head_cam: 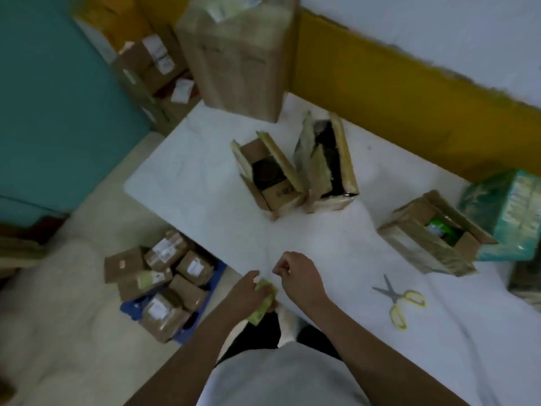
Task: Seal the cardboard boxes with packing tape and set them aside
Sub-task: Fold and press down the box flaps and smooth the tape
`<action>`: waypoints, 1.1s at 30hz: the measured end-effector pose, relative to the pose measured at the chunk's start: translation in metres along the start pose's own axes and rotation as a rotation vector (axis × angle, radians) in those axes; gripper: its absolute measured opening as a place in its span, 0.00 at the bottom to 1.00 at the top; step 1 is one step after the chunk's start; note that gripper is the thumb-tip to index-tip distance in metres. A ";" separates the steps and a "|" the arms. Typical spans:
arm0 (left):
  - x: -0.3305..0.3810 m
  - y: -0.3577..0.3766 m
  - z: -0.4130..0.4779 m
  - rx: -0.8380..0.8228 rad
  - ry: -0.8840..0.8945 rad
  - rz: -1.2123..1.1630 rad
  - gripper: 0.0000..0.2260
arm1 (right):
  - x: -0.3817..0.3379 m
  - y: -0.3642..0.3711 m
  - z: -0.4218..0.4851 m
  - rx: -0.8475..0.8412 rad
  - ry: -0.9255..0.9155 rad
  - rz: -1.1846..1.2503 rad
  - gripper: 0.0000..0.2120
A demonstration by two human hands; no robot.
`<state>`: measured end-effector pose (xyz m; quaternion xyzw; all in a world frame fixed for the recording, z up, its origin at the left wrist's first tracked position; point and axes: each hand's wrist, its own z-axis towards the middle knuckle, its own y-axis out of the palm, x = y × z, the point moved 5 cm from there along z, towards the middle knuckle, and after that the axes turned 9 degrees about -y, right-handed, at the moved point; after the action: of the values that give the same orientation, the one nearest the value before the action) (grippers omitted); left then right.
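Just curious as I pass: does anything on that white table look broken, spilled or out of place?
Nothing spilled or broken. The small box, the tall box and the right-hand box merely stand open, unsealed; the tall box's flaps look ragged. The scissors lie open on the table.

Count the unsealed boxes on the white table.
3. Left open box and middle open box stand side by side mid-table; right open box sits beside the teal box. Others may lie off-frame.

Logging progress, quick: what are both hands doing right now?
Left hand: grips the tape roll.
Right hand: fingers curled; whether they pinch anything cannot be told.
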<state>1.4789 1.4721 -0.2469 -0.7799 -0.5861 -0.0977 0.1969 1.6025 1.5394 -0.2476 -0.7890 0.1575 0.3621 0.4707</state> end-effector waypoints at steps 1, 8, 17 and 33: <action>-0.014 -0.005 0.011 0.046 -0.028 -0.003 0.13 | 0.004 0.010 0.005 -0.018 0.029 0.017 0.10; -0.076 -0.026 0.072 0.376 -0.189 0.082 0.23 | 0.020 0.079 0.051 -0.133 0.090 0.048 0.07; -0.091 -0.028 0.115 0.341 -0.093 0.000 0.15 | 0.015 0.110 0.063 -0.151 -0.173 -0.461 0.07; -0.057 -0.049 0.094 0.722 -0.182 0.506 0.25 | 0.065 0.103 -0.012 -0.278 -0.609 -0.830 0.30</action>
<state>1.4084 1.4738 -0.3444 -0.7854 -0.3881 0.2333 0.4220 1.5912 1.4827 -0.3557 -0.6989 -0.3614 0.3755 0.4899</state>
